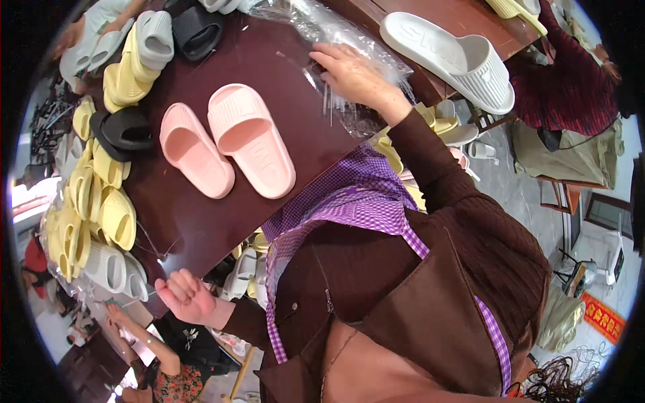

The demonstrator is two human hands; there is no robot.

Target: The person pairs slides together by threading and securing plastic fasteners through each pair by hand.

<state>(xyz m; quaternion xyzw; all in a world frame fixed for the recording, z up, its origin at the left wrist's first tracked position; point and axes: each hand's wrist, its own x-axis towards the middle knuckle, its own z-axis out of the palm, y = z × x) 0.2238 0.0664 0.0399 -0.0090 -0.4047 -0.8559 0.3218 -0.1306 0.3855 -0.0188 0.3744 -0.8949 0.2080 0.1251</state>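
A pair of pink slide sandals [259,151] lies side by side on the dark red-brown table in front of me. My right hand [356,77] reaches past them, its fingers stretched out over a pile of clear plastic bags [322,27] at the table's far right. It touches the plastic without visibly gripping any. Down at the lower left, my left hand [187,297] is off the near corner of the table, fingers curled in. Whatever is in those fingers, if anything, is hidden.
Yellow slides [80,195], grey slides [107,265] and black slides [121,131] crowd the table's left side. One large white slide [450,60] lies on the neighbouring table at right. More slides sit below the table edge. Other people work nearby, one in dark red [564,80].
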